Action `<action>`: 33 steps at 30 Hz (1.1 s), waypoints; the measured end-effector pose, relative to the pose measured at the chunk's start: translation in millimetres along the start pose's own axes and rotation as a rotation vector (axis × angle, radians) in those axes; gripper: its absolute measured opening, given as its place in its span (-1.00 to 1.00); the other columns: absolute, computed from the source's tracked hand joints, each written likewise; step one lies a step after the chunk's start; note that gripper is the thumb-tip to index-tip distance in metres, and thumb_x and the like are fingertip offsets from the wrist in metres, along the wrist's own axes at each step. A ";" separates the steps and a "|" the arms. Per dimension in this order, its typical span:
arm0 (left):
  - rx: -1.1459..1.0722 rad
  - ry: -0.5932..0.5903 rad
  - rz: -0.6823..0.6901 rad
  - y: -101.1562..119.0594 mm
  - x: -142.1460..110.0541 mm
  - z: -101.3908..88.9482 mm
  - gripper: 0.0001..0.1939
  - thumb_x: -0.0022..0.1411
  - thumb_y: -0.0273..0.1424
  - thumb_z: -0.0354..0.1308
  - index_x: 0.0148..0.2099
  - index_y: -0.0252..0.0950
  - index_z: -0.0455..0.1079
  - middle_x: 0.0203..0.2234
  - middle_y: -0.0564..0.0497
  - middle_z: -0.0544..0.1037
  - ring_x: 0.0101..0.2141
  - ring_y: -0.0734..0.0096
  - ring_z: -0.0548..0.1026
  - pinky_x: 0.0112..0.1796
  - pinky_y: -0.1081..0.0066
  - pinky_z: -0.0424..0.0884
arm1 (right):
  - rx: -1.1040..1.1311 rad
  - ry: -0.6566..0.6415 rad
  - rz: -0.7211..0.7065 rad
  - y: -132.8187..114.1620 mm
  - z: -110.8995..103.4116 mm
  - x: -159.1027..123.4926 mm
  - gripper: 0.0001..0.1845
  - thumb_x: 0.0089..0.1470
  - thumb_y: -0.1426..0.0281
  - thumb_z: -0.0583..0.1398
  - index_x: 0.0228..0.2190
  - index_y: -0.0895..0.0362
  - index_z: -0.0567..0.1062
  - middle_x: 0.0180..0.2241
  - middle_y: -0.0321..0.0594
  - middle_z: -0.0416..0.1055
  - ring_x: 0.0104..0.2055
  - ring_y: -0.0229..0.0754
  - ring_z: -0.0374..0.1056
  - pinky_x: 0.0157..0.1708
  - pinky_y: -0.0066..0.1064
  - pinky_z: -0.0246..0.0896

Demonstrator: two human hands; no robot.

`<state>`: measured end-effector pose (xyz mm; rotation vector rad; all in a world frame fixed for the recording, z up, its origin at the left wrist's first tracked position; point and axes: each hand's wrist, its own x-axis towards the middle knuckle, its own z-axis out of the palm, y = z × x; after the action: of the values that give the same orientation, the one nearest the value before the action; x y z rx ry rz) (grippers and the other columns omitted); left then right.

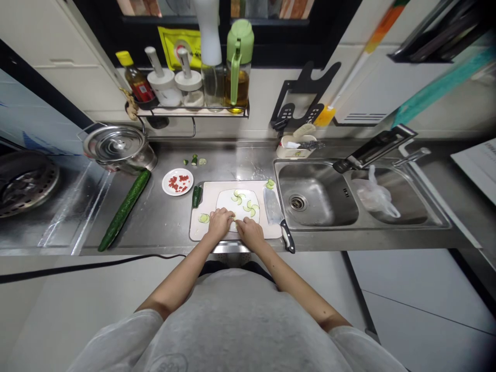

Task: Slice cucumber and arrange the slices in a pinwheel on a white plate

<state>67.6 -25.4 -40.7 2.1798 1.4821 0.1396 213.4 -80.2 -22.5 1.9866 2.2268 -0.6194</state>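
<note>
A white plate (248,199) with a thin dark rim line lies on a pale cutting board (211,191). Curved cucumber slices (252,208) are set in pinwheel shapes on its far and right parts. Over the plate's near side, my left hand (220,223) and my right hand (250,232) come close together with fingers bent. A bit of pale green cucumber slice (234,219) shows between the fingertips, mostly hidden. Left of my left hand are more cucumber slices (203,218) and a dark green cucumber piece (197,196). A kitchen knife (273,206) rests along the board's right side.
A small plate (166,182) of chopped red bits sits behind left, near a whole cucumber (124,211) and a lidded steel pot (135,155). Cucumber ends (194,160) lie toward the wall. At right is a double sink (318,191); above, a condiment shelf (186,113).
</note>
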 end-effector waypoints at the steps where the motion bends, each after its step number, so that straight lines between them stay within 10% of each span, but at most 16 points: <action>1: -0.005 -0.001 -0.001 -0.2 0.1 0.1 -0.78 0.27 -0.35 0.02 -0.11 -0.15 0.47 -0.22 -0.08 0.45 -0.10 0.18 0.31 -0.10 0.22 0.11 | 0.002 -0.001 0.000 0.0 0.1 -0.2 -0.61 0.28 0.25 -0.08 0.03 0.02 0.38 -0.16 -0.09 0.33 -0.13 -0.12 0.23 -0.26 -0.38 0.06; 26: -0.066 0.017 -0.047 0.8 -3.2 1.0 -0.78 0.24 -0.34 0.05 -0.13 -0.15 0.48 -0.23 -0.07 0.47 -0.09 0.18 0.34 -0.08 0.23 0.13 | 0.029 -0.004 0.006 -3.5 4.2 -0.1 -0.65 0.27 0.27 -0.05 -0.04 0.07 0.40 -0.15 -0.10 0.35 -0.12 -0.13 0.25 -0.25 -0.39 0.08; 33: -0.446 0.244 -0.158 -16.4 -3.2 -1.0 -0.80 0.15 -0.37 0.08 -0.22 -0.23 0.50 -0.36 0.00 0.49 -0.30 0.37 0.41 -0.20 0.37 0.27 | 0.165 0.109 0.047 7.9 3.2 -2.4 -0.59 0.25 0.27 -0.03 0.07 0.08 0.36 -0.15 -0.12 0.40 -0.11 -0.16 0.29 -0.20 -0.42 0.11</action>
<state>52.0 -23.2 -46.6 1.7278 1.5656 0.6364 220.8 -83.0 -26.5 2.1947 2.2483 -0.7280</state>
